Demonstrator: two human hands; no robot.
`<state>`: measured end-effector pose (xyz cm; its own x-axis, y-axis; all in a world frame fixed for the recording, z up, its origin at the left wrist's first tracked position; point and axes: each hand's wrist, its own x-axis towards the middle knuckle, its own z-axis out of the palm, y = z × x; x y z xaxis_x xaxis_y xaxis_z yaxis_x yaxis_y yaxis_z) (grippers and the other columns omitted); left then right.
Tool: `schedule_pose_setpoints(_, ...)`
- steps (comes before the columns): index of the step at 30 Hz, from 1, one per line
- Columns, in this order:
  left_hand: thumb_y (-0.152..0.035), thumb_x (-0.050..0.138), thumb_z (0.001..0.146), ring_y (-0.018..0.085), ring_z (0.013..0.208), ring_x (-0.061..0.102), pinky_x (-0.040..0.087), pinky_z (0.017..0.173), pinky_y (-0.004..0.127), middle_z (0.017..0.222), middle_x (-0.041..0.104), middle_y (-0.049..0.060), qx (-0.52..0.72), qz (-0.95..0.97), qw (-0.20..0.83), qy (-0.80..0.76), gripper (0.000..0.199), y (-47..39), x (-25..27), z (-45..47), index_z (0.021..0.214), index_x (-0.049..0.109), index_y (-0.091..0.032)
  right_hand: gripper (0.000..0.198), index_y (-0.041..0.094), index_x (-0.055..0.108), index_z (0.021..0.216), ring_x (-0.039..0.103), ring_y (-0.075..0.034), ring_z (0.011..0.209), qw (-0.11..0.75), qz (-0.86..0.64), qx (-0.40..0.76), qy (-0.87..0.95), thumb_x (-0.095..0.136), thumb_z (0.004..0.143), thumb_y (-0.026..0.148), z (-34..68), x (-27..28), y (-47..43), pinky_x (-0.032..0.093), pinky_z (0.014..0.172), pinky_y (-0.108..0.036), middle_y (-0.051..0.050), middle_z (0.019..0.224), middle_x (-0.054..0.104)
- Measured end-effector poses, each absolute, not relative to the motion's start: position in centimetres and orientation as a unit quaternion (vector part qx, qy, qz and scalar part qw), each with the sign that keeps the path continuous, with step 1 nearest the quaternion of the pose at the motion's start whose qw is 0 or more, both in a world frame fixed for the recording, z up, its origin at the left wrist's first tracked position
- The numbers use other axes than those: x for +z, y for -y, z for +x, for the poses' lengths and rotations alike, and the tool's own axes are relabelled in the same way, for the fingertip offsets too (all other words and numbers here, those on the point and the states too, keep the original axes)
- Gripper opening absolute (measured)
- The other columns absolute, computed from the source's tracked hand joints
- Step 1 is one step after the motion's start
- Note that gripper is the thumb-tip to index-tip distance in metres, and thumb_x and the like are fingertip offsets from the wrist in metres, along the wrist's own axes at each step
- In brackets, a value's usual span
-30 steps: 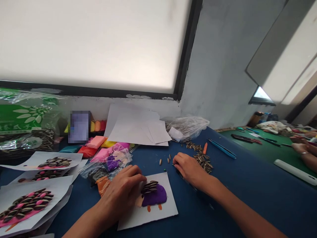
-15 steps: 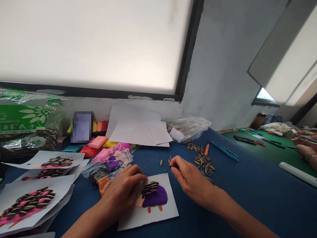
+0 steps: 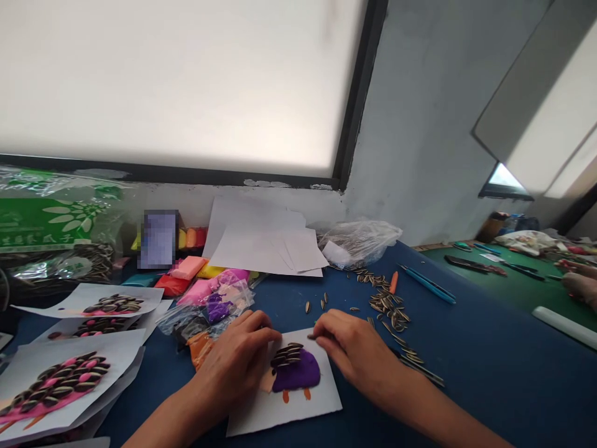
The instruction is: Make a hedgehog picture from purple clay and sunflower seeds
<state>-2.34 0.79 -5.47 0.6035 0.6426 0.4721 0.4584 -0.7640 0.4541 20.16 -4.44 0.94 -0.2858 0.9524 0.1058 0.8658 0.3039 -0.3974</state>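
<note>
While left hand [image 3: 240,351] is resting at card [image 3: 284,418], grip unclear, right hand [image 3: 354,342] is leaving loose seeds [image 3: 322,305], pinching one seed [image 3: 311,336], bringing it nearer purple clay [image 3: 301,374].

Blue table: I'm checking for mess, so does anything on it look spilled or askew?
The loose striped seeds stand out: they spread unevenly beside and beyond the right hand, a few lying apart. That resembles a spill, though it may be deliberate. Farther back, the white sheets overlap askew rather than squared up.
</note>
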Motion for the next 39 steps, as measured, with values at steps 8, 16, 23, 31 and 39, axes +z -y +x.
schedule_pose_setpoints(8,-0.011,0.039,0.09,0.021,0.081,0.058,0.044,0.068,0.032,0.091,0.062,0.007,0.319,0.88,0.152,-0.316,0.034,-0.9,-5.6,-2.4,0.091,0.071,-0.021,0.018,0.018,0.067,0.093,0.065,-0.019,0.087,0.117,-0.629,0.062,0.766,0.053,0.093,0.007,22.6,0.2,2.1,0.048,0.076,-0.028,-0.005,0.095,0.067)
schedule_pose_setpoints(16,-0.013,0.039,0.091,0.02,0.081,0.059,0.046,0.068,0.031,0.091,0.064,0.008,0.318,0.88,0.162,-0.313,0.033,-0.8,-5.5,-2.4,0.091,0.071,-0.021,0.023,0.017,0.073,0.098,0.063,-0.021,0.093,0.107,-0.638,0.041,0.761,0.051,0.095,0.011,23.5,0.0,1.6,0.048,0.081,-0.031,-0.009,0.1,0.065)
schedule_pose_setpoints(23,-0.015,0.04,0.093,0.019,0.078,0.058,0.045,0.067,0.03,0.089,0.063,0.007,0.307,0.888,0.146,-0.31,0.032,-0.6,-5.1,-2.3,0.088,0.071,-0.021,0.021,0.015,0.072,0.109,0.061,-0.022,0.097,0.112,-0.626,0.018,0.771,0.055,0.097,0.017,22.5,-1.1,0.0,0.047,0.086,-0.031,-0.01,0.103,0.064)
schedule_pose_setpoints(31,-0.015,0.039,0.094,0.019,0.078,0.057,0.042,0.067,0.031,0.087,0.064,0.006,0.316,0.888,0.146,-0.301,0.032,-0.7,-5.3,-2.2,0.088,0.07,-0.021,0.024,0.014,0.073,0.102,0.062,-0.022,0.095,0.095,-0.614,0.005,0.783,0.05,0.096,0.008,22.5,-1.5,-0.1,0.047,0.082,-0.031,-0.01,0.097,0.067)
schedule_pose_setpoints(39,-0.017,0.041,0.095,0.018,0.078,0.057,0.043,0.069,0.031,0.087,0.064,0.006,0.315,0.884,0.166,-0.302,0.031,-0.3,-4.9,-2.2,0.086,0.07,-0.021,0.022,0.014,0.071,0.103,0.064,-0.019,0.091,0.14,-0.61,0.037,0.779,0.051,0.096,0.008,22.2,0.1,1.1,0.047,0.08,-0.028,-0.008,0.098,0.067)
